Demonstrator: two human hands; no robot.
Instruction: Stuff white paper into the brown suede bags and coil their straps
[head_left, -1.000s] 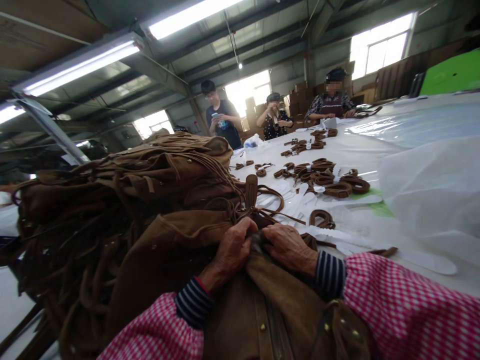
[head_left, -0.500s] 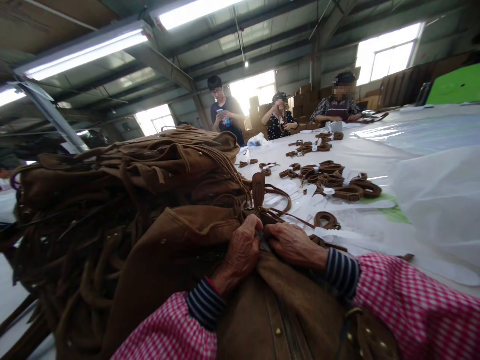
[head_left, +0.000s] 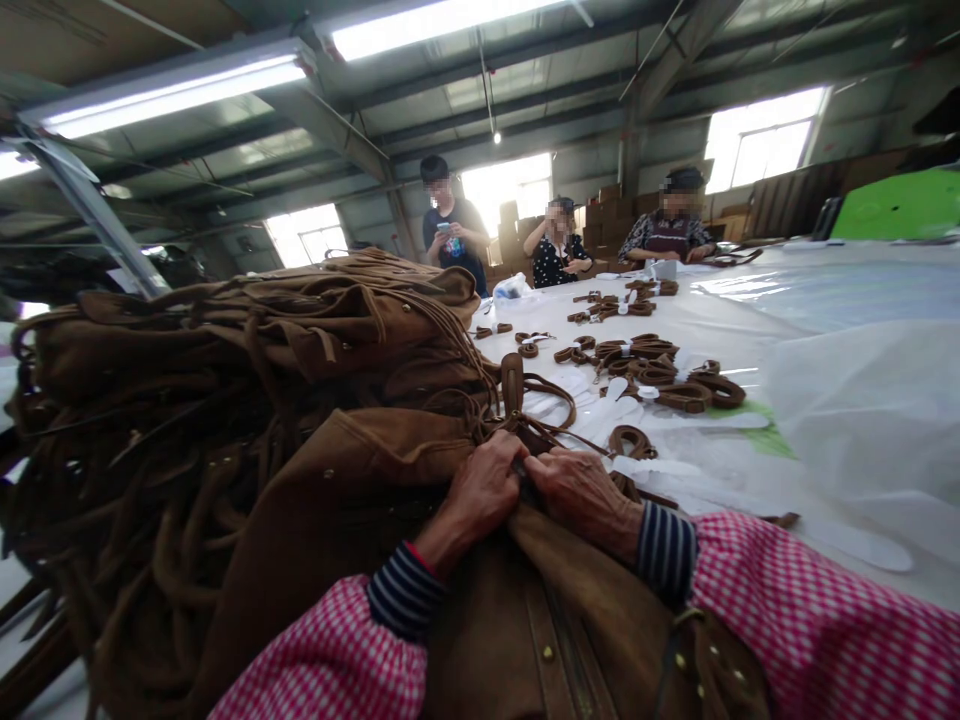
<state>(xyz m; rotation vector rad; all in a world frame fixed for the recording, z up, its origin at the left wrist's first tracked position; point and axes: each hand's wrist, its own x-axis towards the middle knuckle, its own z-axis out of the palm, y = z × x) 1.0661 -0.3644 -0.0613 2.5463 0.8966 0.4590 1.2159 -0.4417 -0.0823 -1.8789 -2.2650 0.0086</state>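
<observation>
A brown suede bag (head_left: 352,490) with studs and fringe lies right in front of me, against my chest. My left hand (head_left: 484,490) is closed on its top edge, fingers curled into the suede. My right hand (head_left: 577,495) is closed on the same edge beside it, the knuckles nearly touching the left hand. A suede strap tab (head_left: 512,385) stands up just beyond my fingers. What sits between the fingertips is hidden.
A tall pile of brown fringed suede bags (head_left: 225,340) fills the left side. Several coiled brown straps (head_left: 652,365) lie on the white table (head_left: 757,330). Clear plastic sheeting (head_left: 862,400) is on the right. Three people (head_left: 559,240) stand at the far end.
My hands stay gripped on the bag's edge; they shift slightly left and down in view as my head moves. No grip changes.
</observation>
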